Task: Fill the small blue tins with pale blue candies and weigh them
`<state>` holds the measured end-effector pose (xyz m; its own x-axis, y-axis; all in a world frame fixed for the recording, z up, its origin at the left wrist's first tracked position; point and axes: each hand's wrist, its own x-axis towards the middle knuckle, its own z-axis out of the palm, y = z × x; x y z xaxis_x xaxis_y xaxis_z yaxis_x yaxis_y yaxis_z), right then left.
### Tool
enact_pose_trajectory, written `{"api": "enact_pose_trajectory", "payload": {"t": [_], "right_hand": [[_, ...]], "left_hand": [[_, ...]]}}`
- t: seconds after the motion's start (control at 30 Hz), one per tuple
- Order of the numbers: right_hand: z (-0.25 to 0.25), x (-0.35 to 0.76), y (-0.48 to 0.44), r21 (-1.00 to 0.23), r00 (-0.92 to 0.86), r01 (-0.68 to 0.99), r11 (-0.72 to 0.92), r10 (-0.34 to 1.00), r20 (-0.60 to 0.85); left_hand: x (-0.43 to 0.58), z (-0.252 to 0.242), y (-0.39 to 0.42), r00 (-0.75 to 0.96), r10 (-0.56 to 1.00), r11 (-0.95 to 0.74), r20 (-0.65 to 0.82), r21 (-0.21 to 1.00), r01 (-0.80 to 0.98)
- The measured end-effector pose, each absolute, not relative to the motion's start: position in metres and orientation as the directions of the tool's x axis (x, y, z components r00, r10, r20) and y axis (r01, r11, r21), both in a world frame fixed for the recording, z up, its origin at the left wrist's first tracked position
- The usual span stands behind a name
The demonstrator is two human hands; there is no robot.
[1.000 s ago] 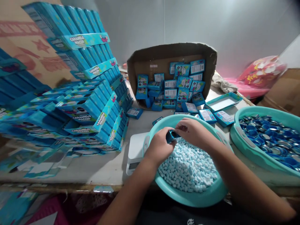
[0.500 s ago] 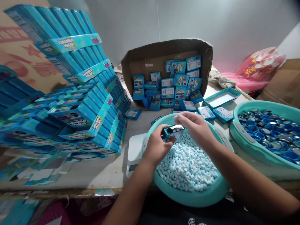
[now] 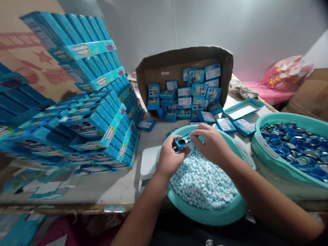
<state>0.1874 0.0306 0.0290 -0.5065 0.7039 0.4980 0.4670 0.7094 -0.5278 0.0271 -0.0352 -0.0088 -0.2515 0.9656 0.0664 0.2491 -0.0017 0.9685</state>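
Observation:
My left hand (image 3: pixel 169 154) is closed around a small blue candy box (image 3: pixel 185 145), tilted over the near basin. The box has a dark round mark on its upper side. My right hand (image 3: pixel 212 139) has its fingers bent and pressed together at the box's right end; the fingertips are partly hidden. Below both hands, pale blue and white candies (image 3: pixel 205 182) fill much of the turquoise basin (image 3: pixel 208 218). The basin covers part of a white scale (image 3: pixel 149 162) at its left.
Stacked blue display boxes (image 3: pixel 102 136) rise on the left. A cardboard carton (image 3: pixel 143 71) on its side holds several small candy boxes. An open blue tray (image 3: pixel 242 110) lies right of it. Another turquoise basin (image 3: pixel 271 167) at the right holds blue and silver lids (image 3: pixel 297 143).
My right hand has come down onto the right end of the candy box. My left hand keeps its hold, with the box turned slightly. The view has shifted a little.

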Motion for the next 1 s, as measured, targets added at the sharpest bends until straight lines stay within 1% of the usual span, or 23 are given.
{"api": "enact_pose_trajectory", "payload": {"t": [0.1,0.23,0.33,0.43,0.53,0.6,0.63,0.7,0.73,0.8,0.83,0.9,1.0], "right_hand": [[0.030,0.188,0.032,-0.523,-0.558,0.405,0.750,0.656,0.509],[0.029,0.185,0.029,-0.524,-0.568,0.347,0.778,0.619,0.542],[0.026,0.180,0.022,-0.527,-0.616,0.293,0.797,0.579,0.533],[0.025,0.176,0.017,-0.538,-0.639,0.258,0.803,0.559,0.528],[0.027,0.176,0.018,-0.592,-0.549,0.204,0.780,0.591,0.590],[0.027,0.177,0.022,-0.651,-0.448,0.222,0.725,0.669,0.592],[0.026,0.177,0.025,-0.686,-0.398,0.249,0.684,0.718,0.571],[0.021,0.178,0.030,-0.757,-0.321,0.313,0.574,0.814,0.484],[0.017,0.178,0.033,-0.777,-0.318,0.360,0.516,0.851,0.418],[0.009,0.178,0.037,-0.763,-0.407,0.481,0.432,0.881,0.243],[0.005,0.178,0.038,-0.731,-0.476,0.539,0.418,0.867,0.145],[0.000,0.179,0.035,-0.660,-0.603,0.612,0.436,0.797,-0.032],[0.003,0.181,0.023,-0.608,-0.715,0.634,0.478,0.662,-0.225]], "left_hand": [[0.027,-0.008,-0.035,-0.239,0.970,0.007,0.045,0.977,0.215],[0.026,-0.007,-0.035,-0.226,0.972,-0.022,0.066,0.981,0.191],[0.026,-0.008,-0.036,-0.202,0.975,-0.049,0.093,0.976,0.213],[0.025,-0.008,-0.035,-0.224,0.968,-0.064,0.114,0.973,0.221],[0.025,-0.007,-0.035,-0.258,0.962,-0.053,0.093,0.986,0.158],[0.025,-0.006,-0.035,-0.300,0.950,-0.042,0.089,0.987,0.157],[0.025,-0.005,-0.035,-0.325,0.941,-0.039,0.095,0.984,0.174],[0.026,-0.005,-0.036,-0.374,0.920,-0.040,0.119,0.976,0.212],[0.026,-0.004,-0.036,-0.392,0.911,-0.044,0.131,0.974,0.224],[0.026,-0.004,-0.036,-0.425,0.893,-0.054,0.150,0.972,0.231],[0.026,-0.004,-0.036,-0.443,0.882,-0.059,0.159,0.971,0.230],[0.025,-0.005,-0.036,-0.481,0.858,-0.071,0.178,0.970,0.231],[0.024,-0.006,-0.036,-0.512,0.834,-0.098,0.208,0.968,0.233]]}}
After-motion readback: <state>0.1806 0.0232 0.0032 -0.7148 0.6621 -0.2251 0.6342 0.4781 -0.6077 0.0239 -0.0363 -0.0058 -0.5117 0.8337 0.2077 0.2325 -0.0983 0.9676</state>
